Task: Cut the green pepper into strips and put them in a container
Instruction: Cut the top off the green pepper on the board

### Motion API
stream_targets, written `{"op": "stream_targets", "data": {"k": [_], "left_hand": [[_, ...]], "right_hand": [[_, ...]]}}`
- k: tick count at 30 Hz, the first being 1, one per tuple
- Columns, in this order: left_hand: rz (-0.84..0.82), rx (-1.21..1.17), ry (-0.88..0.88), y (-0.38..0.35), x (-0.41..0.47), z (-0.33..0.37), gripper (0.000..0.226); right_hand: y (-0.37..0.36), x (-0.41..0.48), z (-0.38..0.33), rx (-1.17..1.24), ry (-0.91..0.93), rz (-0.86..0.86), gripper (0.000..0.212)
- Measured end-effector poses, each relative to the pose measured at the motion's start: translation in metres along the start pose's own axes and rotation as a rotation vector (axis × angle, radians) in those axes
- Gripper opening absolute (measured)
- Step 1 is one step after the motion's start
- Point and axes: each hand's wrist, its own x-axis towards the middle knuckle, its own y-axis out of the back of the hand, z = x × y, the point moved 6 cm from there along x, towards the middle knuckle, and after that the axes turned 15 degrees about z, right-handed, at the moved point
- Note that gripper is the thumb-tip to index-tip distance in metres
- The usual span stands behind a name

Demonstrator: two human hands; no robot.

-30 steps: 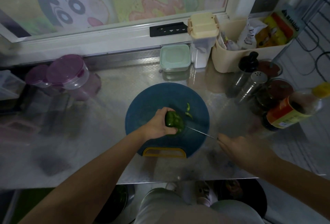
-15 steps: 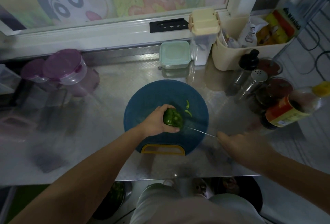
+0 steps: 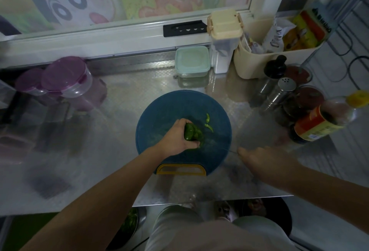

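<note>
Right hand (image 3: 265, 162): nearest, low over the tabletop (image 3: 123, 98) by the board's right edge. It grasps the knife, but the handle is hidden under the palm, so how the fingers wrap cannot be told.
Knife (image 3: 231, 150): thin blade seen edge-on, aimed left toward the pepper. Its tip is too faint to place.
Left hand (image 3: 177, 138): fingers clenched over the green pepper (image 3: 192, 133) from the left, pinning it to the board.
Green pepper: near the middle of the cutting board (image 3: 159, 114), largely uncut.
Strips (image 3: 207, 123): a couple of slivers lying loose on the board, just beyond and right of the pepper.
Container (image 3: 192, 61): a mint-lidded box at the back of the tabletop, well apart from the board, lid on. Whether it is the one meant cannot be told.
Step in hand: slicing, apparently early, as most of the pepper remains.
Next move: probably another slice close to the cut face, which calls for a steady hold with the left fingertips tucked back from the blade. The pepper's rounded skin could roll or let the edge skid.
</note>
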Motion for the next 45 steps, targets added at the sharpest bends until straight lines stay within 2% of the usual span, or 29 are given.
{"op": "stream_targets", "data": {"k": [8, 17, 23, 30, 33, 45], "left_hand": [[0.003, 0.018, 0.016, -0.002, 0.001, 0.004, 0.062], [-0.045, 0.021, 0.047, -0.001, 0.003, 0.002, 0.064], [-0.048, 0.038, 0.060, -0.001, 0.005, 0.001, 0.067], [-0.002, 0.056, 0.083, -0.003, 0.007, 0.000, 0.071], [0.028, 0.042, 0.106, -0.004, 0.007, 0.000, 0.068], [0.101, 0.026, 0.195, -0.007, 0.005, 0.002, 0.065]], "right_hand": [[-0.001, -0.004, -0.005, 0.064, -0.037, -0.080, 0.042], [0.011, -0.013, -0.018, 0.070, -0.087, 0.014, 0.039], [0.006, -0.010, -0.025, 0.112, -0.151, -0.010, 0.042], [0.001, -0.013, -0.030, 0.081, -0.212, -0.020, 0.046], [0.001, -0.014, -0.031, 0.074, -0.202, -0.011, 0.041], [-0.009, -0.016, -0.032, 0.153, -0.285, 0.022, 0.044]]}}
